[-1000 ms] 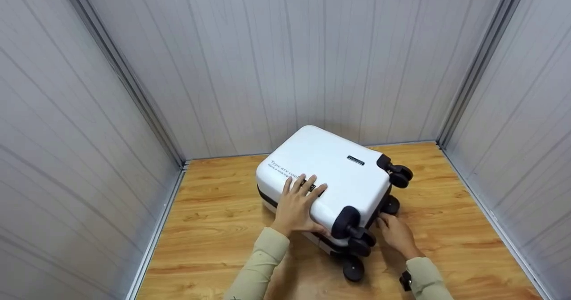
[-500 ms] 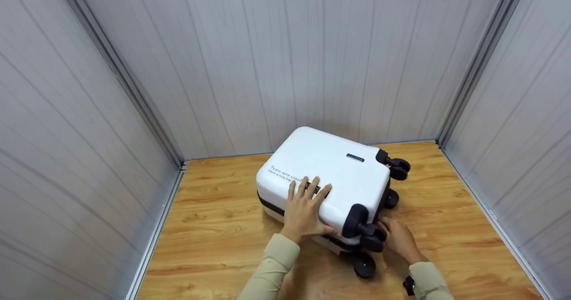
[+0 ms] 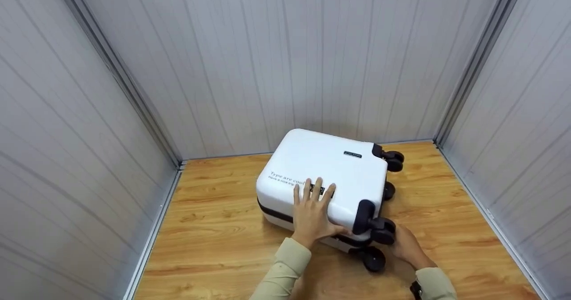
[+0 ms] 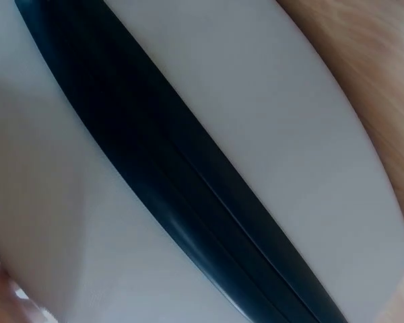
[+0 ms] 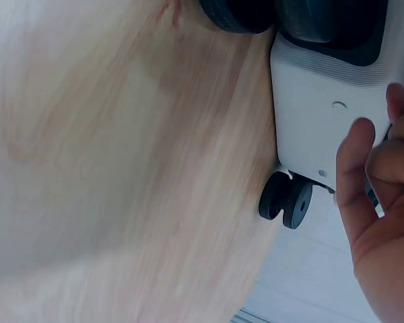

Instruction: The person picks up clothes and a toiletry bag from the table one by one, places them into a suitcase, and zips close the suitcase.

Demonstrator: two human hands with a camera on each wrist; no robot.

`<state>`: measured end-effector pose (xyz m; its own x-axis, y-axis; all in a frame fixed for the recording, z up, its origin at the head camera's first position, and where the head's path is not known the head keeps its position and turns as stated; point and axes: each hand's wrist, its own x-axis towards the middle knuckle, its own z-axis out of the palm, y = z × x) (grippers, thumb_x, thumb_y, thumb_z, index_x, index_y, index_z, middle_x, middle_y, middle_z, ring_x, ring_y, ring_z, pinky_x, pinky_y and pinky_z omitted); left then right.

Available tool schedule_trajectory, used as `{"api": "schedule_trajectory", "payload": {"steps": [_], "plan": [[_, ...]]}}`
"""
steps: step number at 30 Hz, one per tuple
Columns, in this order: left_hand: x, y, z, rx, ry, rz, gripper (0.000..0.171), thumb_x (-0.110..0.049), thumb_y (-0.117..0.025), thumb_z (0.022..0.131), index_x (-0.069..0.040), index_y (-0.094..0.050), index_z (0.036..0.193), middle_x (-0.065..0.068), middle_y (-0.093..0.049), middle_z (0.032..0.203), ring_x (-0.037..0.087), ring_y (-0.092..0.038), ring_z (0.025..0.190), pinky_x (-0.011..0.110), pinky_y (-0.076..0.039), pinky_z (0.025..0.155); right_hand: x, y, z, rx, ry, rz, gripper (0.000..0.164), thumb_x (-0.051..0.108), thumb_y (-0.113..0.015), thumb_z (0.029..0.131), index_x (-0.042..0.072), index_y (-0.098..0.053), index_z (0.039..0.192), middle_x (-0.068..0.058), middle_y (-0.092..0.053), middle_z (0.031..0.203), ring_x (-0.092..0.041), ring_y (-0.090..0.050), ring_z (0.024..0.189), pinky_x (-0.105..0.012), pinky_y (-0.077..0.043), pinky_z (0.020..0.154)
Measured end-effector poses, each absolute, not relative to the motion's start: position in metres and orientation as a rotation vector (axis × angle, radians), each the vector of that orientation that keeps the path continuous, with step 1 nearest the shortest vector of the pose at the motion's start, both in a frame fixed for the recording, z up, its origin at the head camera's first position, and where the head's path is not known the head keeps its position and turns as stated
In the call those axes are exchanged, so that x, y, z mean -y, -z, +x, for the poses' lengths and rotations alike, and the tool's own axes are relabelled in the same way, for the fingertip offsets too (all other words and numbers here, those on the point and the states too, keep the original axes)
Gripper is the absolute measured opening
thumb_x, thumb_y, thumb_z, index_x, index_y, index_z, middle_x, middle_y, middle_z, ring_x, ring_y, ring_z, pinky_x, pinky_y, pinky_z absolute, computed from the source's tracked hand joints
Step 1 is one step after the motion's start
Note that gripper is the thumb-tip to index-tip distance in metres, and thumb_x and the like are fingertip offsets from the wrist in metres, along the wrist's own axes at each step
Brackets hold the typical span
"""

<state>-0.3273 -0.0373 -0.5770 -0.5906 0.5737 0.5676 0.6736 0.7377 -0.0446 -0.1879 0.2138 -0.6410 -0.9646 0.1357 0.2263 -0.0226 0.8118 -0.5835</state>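
Note:
A white hard-shell suitcase (image 3: 321,162) lies on its broad side, its black wheels (image 3: 374,259) to the right. My left hand (image 3: 311,217) rests on the near top edge, fingers straight and spread beside the black combination lock (image 3: 317,189). Its thumb lies along the front side, where the black seam band (image 4: 188,175) fills much of the left wrist view. At the wheeled end, my right hand (image 3: 408,246) is partly hidden behind a wheel. In the right wrist view, its curled fingers (image 5: 390,161) grip the suitcase at the dark seam between the wheels.
Wood-look floor (image 3: 214,228) lies under and around the suitcase. A grey panelled wall (image 3: 267,68) stands close behind it, with more panels at left (image 3: 67,157) and right (image 3: 526,157). Metal strips (image 3: 156,233) run along the floor's edges.
The suitcase has turned counterclockwise on the floor, its near wheels swinging right and its far wheels shifting left. My left hand has moved right with it; my right hand has shifted slightly right.

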Motion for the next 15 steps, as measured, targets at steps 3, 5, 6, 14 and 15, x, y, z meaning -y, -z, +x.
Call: {"api": "schedule_trajectory", "payload": {"steps": [3, 5, 6, 14, 15], "plan": [[0.0368, 0.5764, -0.3252, 2.400, 0.227, -0.910, 0.131, -0.101, -0.064, 0.041, -0.032, -0.048, 0.152, 0.010, -0.050, 0.157, 0.039, -0.046, 0.145, 0.065, -0.030, 0.118, -0.2137, 0.6391, -0.1897, 2.767, -0.942, -0.068, 0.033, -0.002, -0.063, 0.093, -0.003, -0.064, 0.127, -0.019, -0.072, 0.116, -0.041, -0.069, 0.108, -0.055, -0.055, 0.093], [0.0368, 0.5757, -0.3241, 2.412, 0.223, -0.902, 0.132, -0.101, -0.064, 0.041, -0.032, -0.048, 0.152, 0.010, -0.049, 0.157, 0.039, -0.045, 0.145, 0.065, -0.029, 0.118, -0.2131, 0.6390, -0.1914, 2.772, -0.983, -0.080, 0.037, 0.000, -0.061, 0.096, -0.002, -0.061, 0.133, -0.019, -0.071, 0.123, -0.041, -0.067, 0.115, -0.055, -0.053, 0.097], [0.0367, 0.5756, -0.3239, 2.416, 0.226, -0.901, 0.132, -0.101, -0.064, 0.041, -0.032, -0.048, 0.152, 0.010, -0.049, 0.157, 0.040, -0.045, 0.145, 0.065, -0.029, 0.118, -0.2131, 0.6394, -0.1920, 2.770, -0.996, -0.087, 0.038, 0.000, -0.060, 0.097, -0.002, -0.060, 0.135, -0.019, -0.070, 0.126, -0.041, -0.066, 0.117, -0.055, -0.052, 0.099], [0.0344, 0.5771, -0.3244, 2.420, 0.232, -0.927, 0.134, -0.101, -0.063, 0.044, -0.030, -0.043, 0.156, 0.012, -0.045, 0.160, 0.041, -0.042, 0.147, 0.066, -0.028, 0.118, -0.2135, 0.6455, -0.1924, 2.625, -1.090, -0.138, 0.035, -0.001, -0.065, 0.091, -0.006, -0.065, 0.126, -0.020, -0.073, 0.117, -0.036, -0.068, 0.110, -0.051, -0.054, 0.096], [0.0348, 0.5772, -0.3248, 2.419, 0.234, -0.939, 0.133, -0.101, -0.063, 0.045, -0.030, -0.043, 0.156, 0.012, -0.045, 0.160, 0.041, -0.042, 0.147, 0.066, -0.028, 0.117, -0.2140, 0.6466, -0.1920, 2.602, -1.070, -0.122, 0.034, -0.002, -0.066, 0.089, -0.006, -0.066, 0.122, -0.019, -0.074, 0.113, -0.032, -0.069, 0.106, -0.050, -0.055, 0.093]]}}
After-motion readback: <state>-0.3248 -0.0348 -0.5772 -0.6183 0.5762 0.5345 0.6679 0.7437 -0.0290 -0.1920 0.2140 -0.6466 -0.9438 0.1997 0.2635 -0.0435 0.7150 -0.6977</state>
